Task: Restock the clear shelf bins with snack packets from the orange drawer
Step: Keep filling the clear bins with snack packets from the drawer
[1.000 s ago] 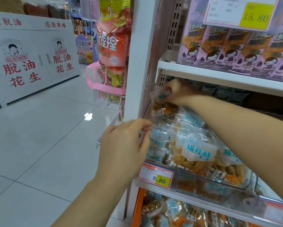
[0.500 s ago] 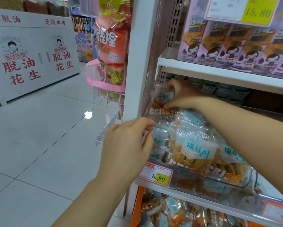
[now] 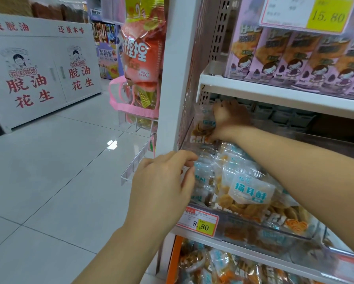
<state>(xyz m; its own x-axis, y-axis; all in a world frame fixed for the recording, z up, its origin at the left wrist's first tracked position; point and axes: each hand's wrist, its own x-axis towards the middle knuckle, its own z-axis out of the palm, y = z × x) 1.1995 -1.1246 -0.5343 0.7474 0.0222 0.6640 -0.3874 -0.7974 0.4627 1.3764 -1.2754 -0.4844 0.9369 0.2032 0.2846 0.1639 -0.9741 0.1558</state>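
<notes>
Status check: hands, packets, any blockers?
Right hand grips snack packet at back of clear bin. Left hand at bin's front-left corner, grip unclear. Bin heaped; shelf close above.

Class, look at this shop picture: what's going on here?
A person is filling a clear bin with snack packets. The right hand grips a packet at the bin's back left corner. The left hand is at its front left edge; its hold is unclear. The bin is heaped; the orange drawer below holds more.

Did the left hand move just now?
No, hardly at all. The left hand stays at the left front corner of the clear bin, just above the 8.80 price tag, as before.
</notes>
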